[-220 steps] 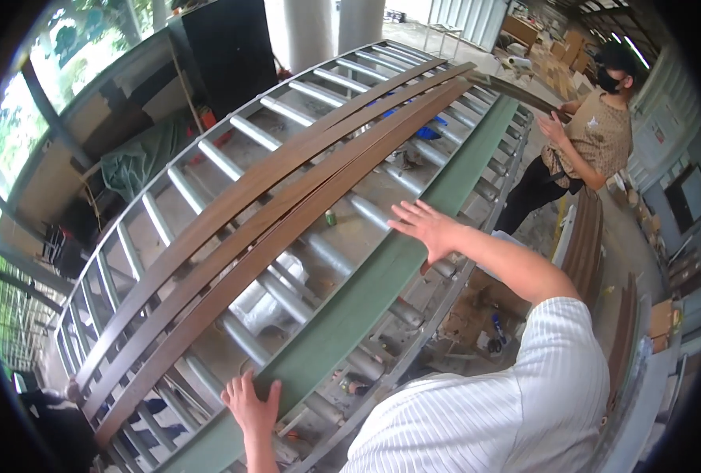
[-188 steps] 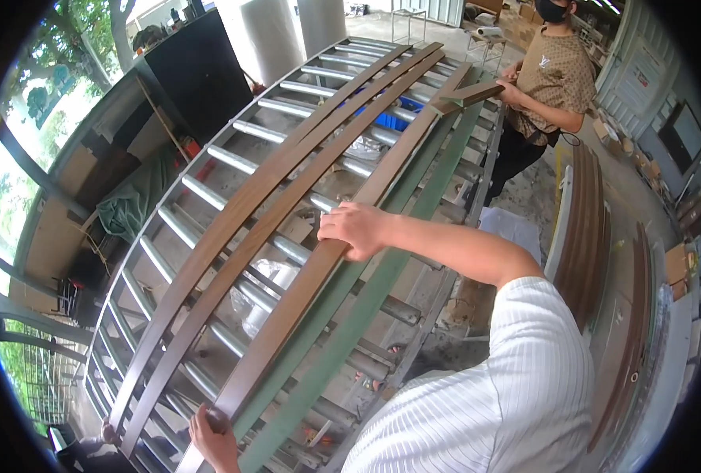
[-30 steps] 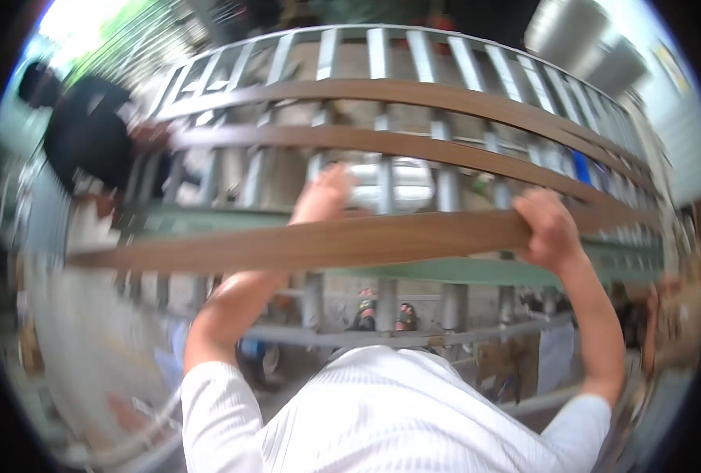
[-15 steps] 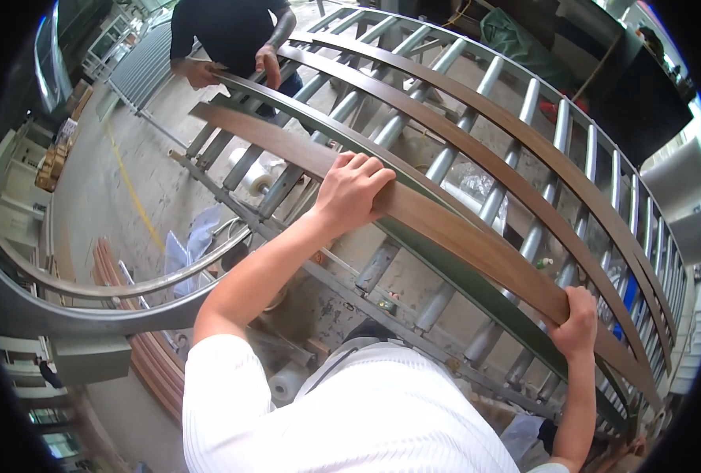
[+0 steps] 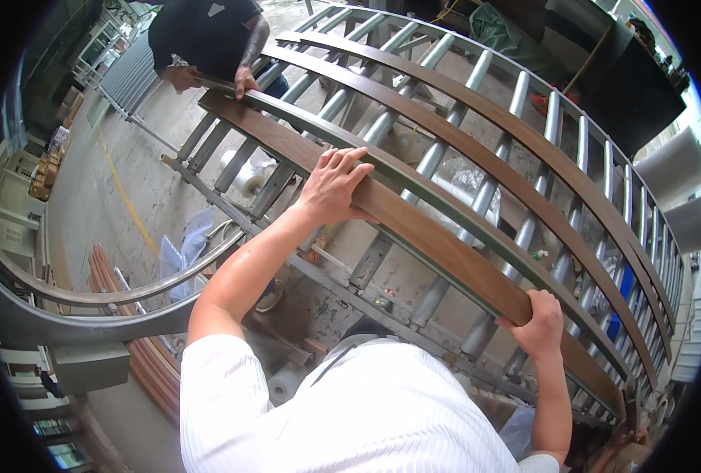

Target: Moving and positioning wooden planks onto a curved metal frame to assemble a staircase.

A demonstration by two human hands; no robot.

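My left hand (image 5: pixel 336 183) lies flat over the long brown board (image 5: pixel 413 229), fingers nearly straight and spread, their tips over the far edge where it meets the green rail (image 5: pixel 445 206); it presses more than it grips. My right hand (image 5: pixel 536 322) is curled around the near edge of the same board, fingers wrapped over the top and thumb below, a proper hold. The board lies lengthwise across the steel rollers (image 5: pixel 433 162) of the conveyor, tight against the green rail, and runs up to a co-worker's hand (image 5: pixel 245 80) at the far end.

What worries me: the rollers turn freely, so a push from one end alone could send the board skating and slew it off line. My flat left palm would not stop that. Its fingertips hang over the seam between board and rail, where I judge a sideways shove could pinch them. Two more brown boards (image 5: pixel 516 130) lie further out on the rollers.
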